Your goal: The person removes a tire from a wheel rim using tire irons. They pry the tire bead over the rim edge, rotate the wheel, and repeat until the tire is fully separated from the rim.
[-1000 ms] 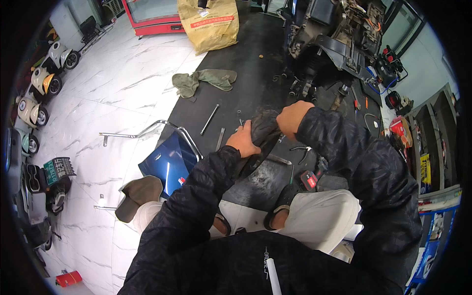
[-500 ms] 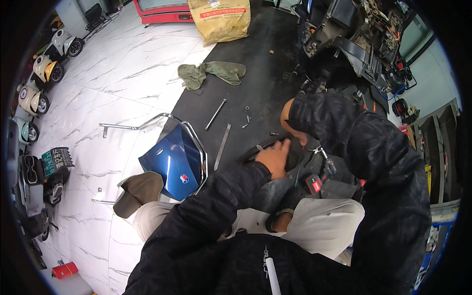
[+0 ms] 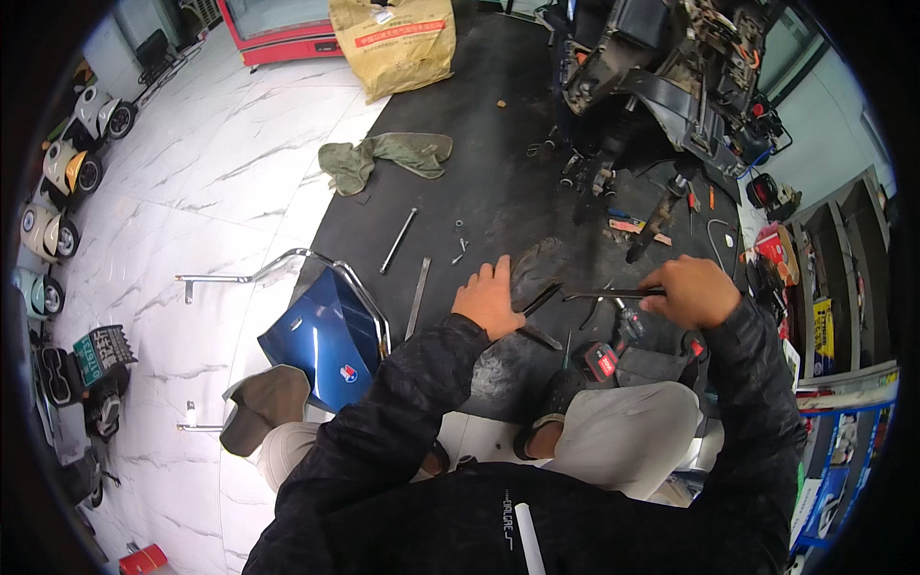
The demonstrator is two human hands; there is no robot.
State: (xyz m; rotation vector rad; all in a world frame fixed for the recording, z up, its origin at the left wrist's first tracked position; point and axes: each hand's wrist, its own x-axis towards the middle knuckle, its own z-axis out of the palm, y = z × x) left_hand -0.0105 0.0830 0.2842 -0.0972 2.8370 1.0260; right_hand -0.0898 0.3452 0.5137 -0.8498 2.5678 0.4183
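While our right hand (image 3: 698, 293) pinches a thin dark bar (image 3: 628, 292), our left hand (image 3: 491, 301) rests, fingers spread, against a dark tyre-like piece (image 3: 539, 261). Both are toward the black mat's (image 3: 470, 115) near edge.

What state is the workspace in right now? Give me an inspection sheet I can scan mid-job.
Surface: black mat, scuffed, over pale marbled floor.
Job's things: dark thin tool, held roughly level; dark rounded piece on the mat.
Clutter: metal bar, flat strip, olive cloth, blue panel, red-and-black battery pack.
Hands: right hand closed on the tool; left hand beside the rounded piece, grip unclear.
Cables: orange wiring on the stripped vehicle.
Surroundings: yellow sack, parked scooters, shelving.
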